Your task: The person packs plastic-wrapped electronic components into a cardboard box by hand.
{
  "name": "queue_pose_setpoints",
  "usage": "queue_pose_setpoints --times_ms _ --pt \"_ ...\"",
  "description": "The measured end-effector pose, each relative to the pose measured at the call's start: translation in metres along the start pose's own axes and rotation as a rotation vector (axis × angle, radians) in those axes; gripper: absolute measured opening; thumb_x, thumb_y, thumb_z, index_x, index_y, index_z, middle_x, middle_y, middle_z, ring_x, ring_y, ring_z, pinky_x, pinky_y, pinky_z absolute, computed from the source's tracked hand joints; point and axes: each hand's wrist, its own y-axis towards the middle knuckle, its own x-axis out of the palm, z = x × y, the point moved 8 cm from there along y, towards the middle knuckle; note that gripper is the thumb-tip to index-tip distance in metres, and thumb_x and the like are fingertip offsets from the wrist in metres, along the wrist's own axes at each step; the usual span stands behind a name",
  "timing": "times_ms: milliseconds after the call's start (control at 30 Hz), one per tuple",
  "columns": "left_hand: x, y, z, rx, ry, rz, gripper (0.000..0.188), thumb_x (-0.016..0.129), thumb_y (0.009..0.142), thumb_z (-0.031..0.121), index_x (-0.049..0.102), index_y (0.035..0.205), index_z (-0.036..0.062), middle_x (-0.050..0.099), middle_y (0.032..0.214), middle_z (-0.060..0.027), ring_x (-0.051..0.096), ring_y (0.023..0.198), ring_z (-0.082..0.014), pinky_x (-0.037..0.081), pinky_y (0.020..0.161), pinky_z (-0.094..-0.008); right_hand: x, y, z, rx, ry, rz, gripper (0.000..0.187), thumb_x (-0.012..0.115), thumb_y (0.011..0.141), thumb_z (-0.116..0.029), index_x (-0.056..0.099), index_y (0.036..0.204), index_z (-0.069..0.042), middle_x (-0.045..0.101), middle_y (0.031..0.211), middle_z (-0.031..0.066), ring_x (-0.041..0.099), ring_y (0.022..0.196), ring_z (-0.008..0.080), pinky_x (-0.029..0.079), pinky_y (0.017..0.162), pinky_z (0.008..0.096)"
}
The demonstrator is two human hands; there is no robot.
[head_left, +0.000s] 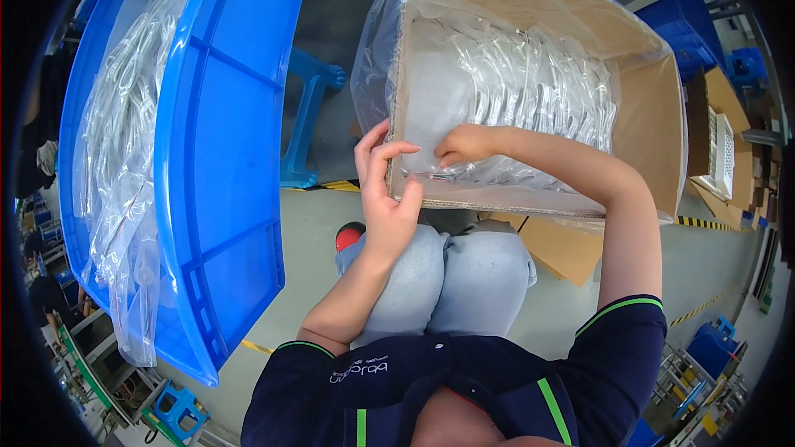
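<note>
In front of me stands a cardboard box [662, 108] lined with clear plastic. Inside it, a row of white coiled cables in clear bags [538, 103] lies closely packed. My left hand [387, 194] is at the box's near left corner, its fingers apart and the index finger reaching over the edge. My right hand [465, 144] is inside the box at its left part, fingers curled. Just below its fingertips, a thin bagged piece [426, 173] lies near the front wall. Whether the fingers pinch it is hidden.
A large blue plastic bin [224, 116] at the left holds more bagged white cables [124, 124]. Between bin and box stands a blue stool [306, 116]. Flattened cardboard [563, 250] lies below the box's near side. Open cartons [725, 132] stand at the right.
</note>
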Motion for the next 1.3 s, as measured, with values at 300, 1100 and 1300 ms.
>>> queue_pose_setpoints --times_ms 300,1100,1300 --pt "0.002 0.003 0.0 0.017 0.0 0.023 0.03 0.046 0.064 -0.002 0.052 0.093 0.0067 0.034 0.122 -0.0156 0.035 0.114 -0.0312 0.027 0.098 -0.0392 -0.07 0.007 0.052 0.273 -0.098 0.348 0.034 0.048 0.083 -0.036 0.057 0.101 -0.009 0.058 0.095 0.0122 0.051 0.096 0.0284 0.035 0.085 0.0418" --pt "-0.016 -0.004 -0.001 -0.092 -0.193 0.127 0.038 0.052 0.064 -0.005 0.049 0.099 0.0099 0.024 0.129 -0.0145 0.021 0.123 -0.0333 0.019 0.1 -0.0397 -0.286 0.157 -0.271 0.114 -1.061 0.317 0.062 0.071 0.064 -0.026 0.049 0.119 -0.007 0.055 0.112 0.0166 0.048 0.108 0.032 0.036 0.093 0.0378" --pt "-0.029 -0.006 -0.009 -0.112 -0.11 0.2 0.036 0.056 0.065 -0.004 0.045 0.097 0.0095 0.027 0.127 -0.014 0.024 0.121 -0.0325 0.021 0.099 -0.0398 -0.28 0.15 -0.303 0.178 -1.348 0.226 0.056 0.072 0.064 -0.029 0.05 0.109 -0.004 0.058 0.102 0.0172 0.052 0.1 0.0321 0.04 0.085 0.0385"
